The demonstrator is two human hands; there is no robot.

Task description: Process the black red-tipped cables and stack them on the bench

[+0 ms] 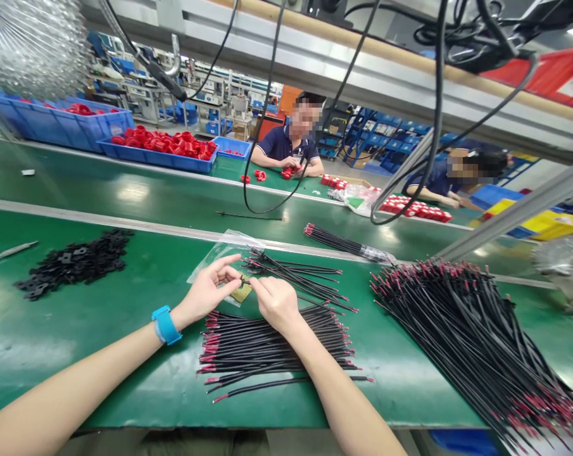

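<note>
I have the right hand (277, 303) pinched on a small dark part (245, 282) above the green bench (157, 392); the left hand (211, 290) curls at its other end, though from here I can't tell whether it grips. Behind lies a clear bag (232, 241); nearer me, a row of black cables (267, 348); far left, black pieces (80, 263); right, a large cable bundle (466, 329).

Smooth, glossy green worktop (96, 310) mirroring light; long black cables (267, 345) with satin, plastic-looking sheaths; crinkled clear plastic bag (224, 246); matt black flat clips (77, 263); shiny, ridged silver foil duct (30, 50); smooth grey metal beam (309, 60).
</note>
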